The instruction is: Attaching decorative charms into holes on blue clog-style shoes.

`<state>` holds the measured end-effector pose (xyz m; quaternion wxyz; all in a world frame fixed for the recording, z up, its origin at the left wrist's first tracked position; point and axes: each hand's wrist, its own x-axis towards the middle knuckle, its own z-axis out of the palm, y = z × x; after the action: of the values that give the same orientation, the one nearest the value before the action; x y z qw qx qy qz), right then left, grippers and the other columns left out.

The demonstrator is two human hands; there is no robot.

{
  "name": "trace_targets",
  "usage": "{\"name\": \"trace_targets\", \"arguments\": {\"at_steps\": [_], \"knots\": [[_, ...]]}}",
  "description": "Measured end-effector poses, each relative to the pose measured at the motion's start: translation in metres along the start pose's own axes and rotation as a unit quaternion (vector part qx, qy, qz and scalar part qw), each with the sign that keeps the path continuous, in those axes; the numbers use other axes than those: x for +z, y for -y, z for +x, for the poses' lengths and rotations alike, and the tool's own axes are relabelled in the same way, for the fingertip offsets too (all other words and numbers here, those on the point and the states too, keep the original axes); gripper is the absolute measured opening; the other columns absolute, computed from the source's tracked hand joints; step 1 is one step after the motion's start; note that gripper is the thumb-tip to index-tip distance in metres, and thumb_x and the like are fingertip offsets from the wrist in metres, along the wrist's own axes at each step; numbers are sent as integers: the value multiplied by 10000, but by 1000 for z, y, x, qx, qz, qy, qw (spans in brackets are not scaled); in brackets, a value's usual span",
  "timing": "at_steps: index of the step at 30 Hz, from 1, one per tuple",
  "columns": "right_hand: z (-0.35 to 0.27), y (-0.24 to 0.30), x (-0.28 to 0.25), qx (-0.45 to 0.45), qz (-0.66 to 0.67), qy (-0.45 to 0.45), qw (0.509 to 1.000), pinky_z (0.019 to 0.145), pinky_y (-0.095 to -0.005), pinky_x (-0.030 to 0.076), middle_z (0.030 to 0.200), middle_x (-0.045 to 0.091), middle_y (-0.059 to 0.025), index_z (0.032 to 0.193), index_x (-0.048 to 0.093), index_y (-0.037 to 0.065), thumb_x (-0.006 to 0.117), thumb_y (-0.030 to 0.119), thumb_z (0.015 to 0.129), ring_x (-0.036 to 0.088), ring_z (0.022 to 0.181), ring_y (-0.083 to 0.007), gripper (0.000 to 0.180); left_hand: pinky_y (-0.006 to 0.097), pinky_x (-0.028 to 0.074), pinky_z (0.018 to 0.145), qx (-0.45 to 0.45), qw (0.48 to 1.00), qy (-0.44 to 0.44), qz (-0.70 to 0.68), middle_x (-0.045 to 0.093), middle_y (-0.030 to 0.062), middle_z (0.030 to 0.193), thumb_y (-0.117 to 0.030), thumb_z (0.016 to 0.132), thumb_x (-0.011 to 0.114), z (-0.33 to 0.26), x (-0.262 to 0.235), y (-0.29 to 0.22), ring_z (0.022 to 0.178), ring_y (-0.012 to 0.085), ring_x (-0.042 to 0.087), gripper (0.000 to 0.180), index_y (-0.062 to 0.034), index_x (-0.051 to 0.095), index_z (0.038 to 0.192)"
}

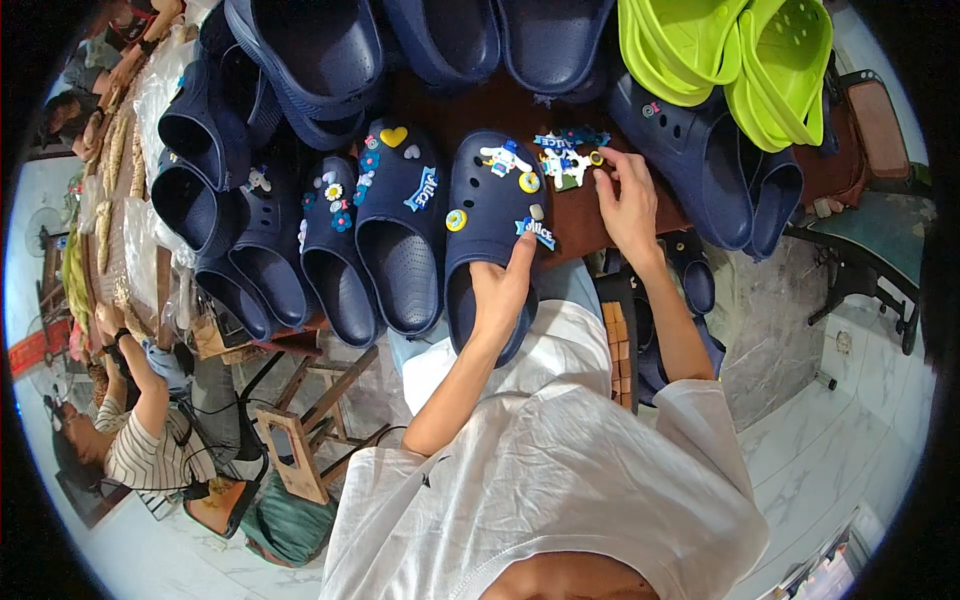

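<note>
A navy clog [483, 205] lies in front of me, its toe pointing away. A white cartoon charm, two yellow ring charms and a blue banner charm sit on its top. My left hand [500, 295] grips this clog, fingers inside the opening and thumb outside by the banner charm. To the right, a small pile of loose shoe charms [565, 165] lies on the brown tabletop [580, 215]. At the pile's right edge my right hand [628, 200] pinches a small round yellow charm [597, 158] between thumb and fingertips.
Two decorated navy clogs [402, 210] stand just left, with several plainer navy clogs [205, 140] beyond. Navy clogs and lime green clogs [780, 70] crowd the back and right. A wooden stool [300, 450] and a co-worker in a striped shirt [150, 450] are at left; a black chair [870, 260] is at right.
</note>
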<state>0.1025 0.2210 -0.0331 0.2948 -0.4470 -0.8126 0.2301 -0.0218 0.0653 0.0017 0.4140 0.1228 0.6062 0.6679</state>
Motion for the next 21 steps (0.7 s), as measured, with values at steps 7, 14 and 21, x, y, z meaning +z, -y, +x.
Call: {"name": "trace_targets", "arguments": {"at_steps": [7,14,21], "knots": [[5,1,3,-7,-34,0,999,795,-446,457,978,561,-147,1041,569,49,626,87,848,560,924,-350,204,299,420,969,-21,999,-29,22,550,158,1263,-130,886,644,-4,3,-4,1125,204,547,503,107,452,1287],[3,-1,5,-6,1,-17,1000,778,-410,463,934,566,-122,1024,573,54,644,64,808,568,874,-294,227,296,415,970,-39,998,-44,-8,558,159,1252,-148,872,664,-2,1,2,1123,201,546,524,105,456,1281],[-22,24,-3,32,140,-25,989,679,-317,491,935,576,-101,1003,605,36,647,-12,783,598,779,-219,229,295,440,936,11,1000,1,10,575,154,1219,-174,857,685,-1,-6,-2,1071,200,572,508,99,496,1242]]}}
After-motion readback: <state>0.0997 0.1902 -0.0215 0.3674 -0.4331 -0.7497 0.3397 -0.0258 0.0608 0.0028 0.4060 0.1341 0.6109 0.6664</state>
